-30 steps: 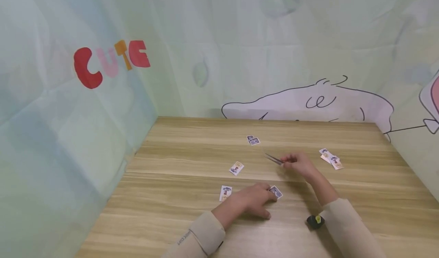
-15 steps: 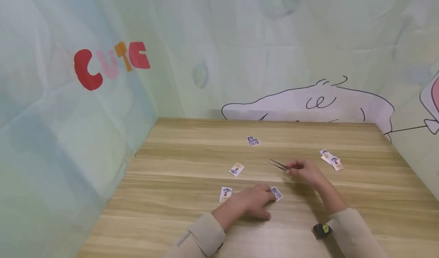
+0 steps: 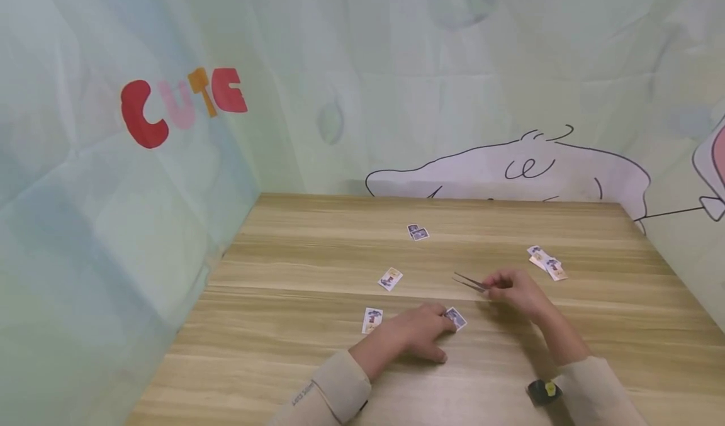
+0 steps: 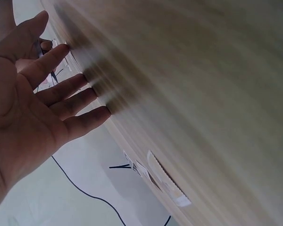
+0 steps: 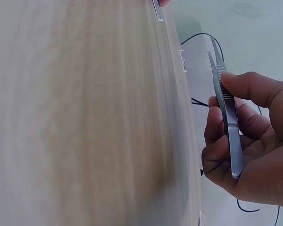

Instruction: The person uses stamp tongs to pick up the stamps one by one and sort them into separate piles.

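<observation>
My left hand (image 3: 419,333) rests on the wooden table, its index fingertip on a small blue-grey picture card (image 3: 457,319). Seen from the left wrist, its fingers (image 4: 61,89) are spread and fairly straight, tips on the tabletop. My right hand (image 3: 518,294) is above the table, right of that card, and pinches a pair of metal tweezers (image 5: 232,120). Their two tips stand slightly apart with nothing between them. In the head view the tweezers point to the far left.
One cream picture card (image 3: 390,279) lies at mid-table, another (image 3: 372,319) beside my left forearm. Two overlapping blue-grey cards (image 3: 418,232) lie farther back. On the right is an overlapping group of cream cards (image 3: 547,263). A printed cloth (image 3: 453,99) borders the table's back edge.
My right hand has drawn back toward me and slightly right, carrying the tweezers with it. The left hand and the cards have stayed where they were.
</observation>
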The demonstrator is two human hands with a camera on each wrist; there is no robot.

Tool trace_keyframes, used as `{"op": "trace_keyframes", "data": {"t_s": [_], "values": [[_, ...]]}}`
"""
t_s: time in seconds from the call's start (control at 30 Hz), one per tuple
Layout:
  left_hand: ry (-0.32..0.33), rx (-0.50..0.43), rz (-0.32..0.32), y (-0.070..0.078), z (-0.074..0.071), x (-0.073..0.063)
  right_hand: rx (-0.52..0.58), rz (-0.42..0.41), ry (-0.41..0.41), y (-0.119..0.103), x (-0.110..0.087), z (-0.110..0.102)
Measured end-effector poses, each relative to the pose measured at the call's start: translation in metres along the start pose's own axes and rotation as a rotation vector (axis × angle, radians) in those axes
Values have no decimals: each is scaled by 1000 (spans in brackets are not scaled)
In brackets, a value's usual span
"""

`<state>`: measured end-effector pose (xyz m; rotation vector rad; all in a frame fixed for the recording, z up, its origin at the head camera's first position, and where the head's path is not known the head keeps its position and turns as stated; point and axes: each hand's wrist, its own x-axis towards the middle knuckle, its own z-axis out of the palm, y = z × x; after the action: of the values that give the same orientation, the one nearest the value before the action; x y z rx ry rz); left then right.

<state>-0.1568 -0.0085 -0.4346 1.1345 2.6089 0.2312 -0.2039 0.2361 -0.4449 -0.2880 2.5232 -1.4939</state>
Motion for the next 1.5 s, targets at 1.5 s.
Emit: {"op": "trace_keyframes", "data": {"t_s": [1.5], "values": [[3,2,11,-2,1,1,-48,-25,-222,11,-23,-11]]}}
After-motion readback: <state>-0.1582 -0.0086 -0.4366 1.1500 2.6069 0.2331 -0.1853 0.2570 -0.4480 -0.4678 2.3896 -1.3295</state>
